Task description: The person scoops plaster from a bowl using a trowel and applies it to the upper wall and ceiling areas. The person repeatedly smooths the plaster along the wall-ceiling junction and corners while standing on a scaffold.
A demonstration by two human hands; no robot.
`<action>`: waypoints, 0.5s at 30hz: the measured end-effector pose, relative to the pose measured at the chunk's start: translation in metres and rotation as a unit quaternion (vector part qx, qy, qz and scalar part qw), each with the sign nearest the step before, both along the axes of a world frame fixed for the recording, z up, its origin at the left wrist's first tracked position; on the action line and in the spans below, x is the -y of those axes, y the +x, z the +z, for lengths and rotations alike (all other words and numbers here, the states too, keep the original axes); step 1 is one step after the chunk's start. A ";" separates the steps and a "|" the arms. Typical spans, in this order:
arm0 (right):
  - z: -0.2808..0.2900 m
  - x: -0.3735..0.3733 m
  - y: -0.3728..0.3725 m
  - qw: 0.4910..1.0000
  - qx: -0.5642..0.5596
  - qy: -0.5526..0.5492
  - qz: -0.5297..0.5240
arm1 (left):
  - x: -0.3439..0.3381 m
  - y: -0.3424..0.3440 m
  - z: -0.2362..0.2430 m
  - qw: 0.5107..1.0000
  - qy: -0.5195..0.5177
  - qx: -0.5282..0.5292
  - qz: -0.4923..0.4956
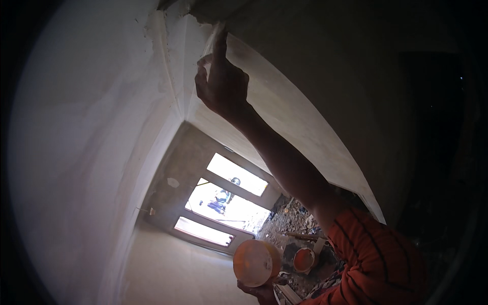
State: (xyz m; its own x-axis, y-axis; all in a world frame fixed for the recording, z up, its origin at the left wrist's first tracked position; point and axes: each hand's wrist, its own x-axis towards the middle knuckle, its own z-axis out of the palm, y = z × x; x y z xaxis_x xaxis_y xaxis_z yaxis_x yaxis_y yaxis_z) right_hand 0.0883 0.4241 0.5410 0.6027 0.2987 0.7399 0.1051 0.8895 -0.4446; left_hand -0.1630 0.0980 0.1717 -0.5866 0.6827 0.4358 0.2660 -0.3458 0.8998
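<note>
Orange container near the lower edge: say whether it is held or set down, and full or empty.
The orange container is held: the left hand grasps its lower edge. Full or empty, I cannot tell.

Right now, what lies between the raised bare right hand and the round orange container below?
In the head view, only background separates the right hand and orange container: a pale surface, then a grey wall with bright rectangular openings.

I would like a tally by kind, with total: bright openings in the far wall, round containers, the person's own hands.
Bright openings: 3
Round containers: 2 (held container, ground container)
Hands: 2 (right hand, left hand)
Total: 7
</note>
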 end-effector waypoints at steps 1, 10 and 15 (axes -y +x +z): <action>0.006 -0.002 0.002 1.000 -0.017 0.017 -0.008 | -0.003 0.005 0.011 0.993 0.029 0.106 -0.038; -0.014 0.017 -0.004 0.999 0.019 -0.008 0.041 | 0.009 -0.054 -0.046 0.903 0.030 -0.416 0.104; 0.004 0.027 0.018 0.989 0.092 -0.100 0.050 | -0.001 -0.062 -0.056 0.947 0.053 -0.314 0.049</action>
